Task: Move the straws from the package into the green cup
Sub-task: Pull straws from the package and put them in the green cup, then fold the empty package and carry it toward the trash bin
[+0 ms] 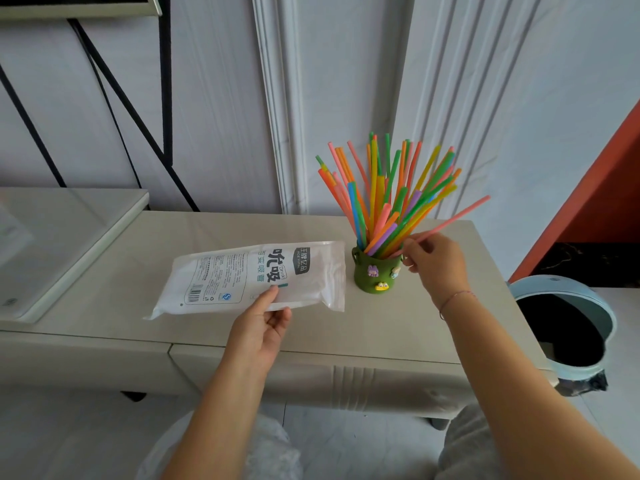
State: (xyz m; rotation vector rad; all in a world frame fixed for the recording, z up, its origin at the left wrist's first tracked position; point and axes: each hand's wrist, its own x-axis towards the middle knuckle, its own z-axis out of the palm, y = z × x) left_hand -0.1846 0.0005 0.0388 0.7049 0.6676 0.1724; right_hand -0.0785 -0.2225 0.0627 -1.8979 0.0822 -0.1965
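Straws (pixel 388 188): fanned upright in the green cup (pixel 375 275), at 3 o'clock from the package (pixel 242 275).
Pink straw (pixel 457 216): our right hand (pixel 433 261) pinches it low; its tip leans toward 2 o'clock.
Left hand (pixel 263 327): its grip holds the package's near edge above the bench (pixel 398 334).
Handling: we judge straws light, smooth and easily kinked, so we pinch gently near the foot.
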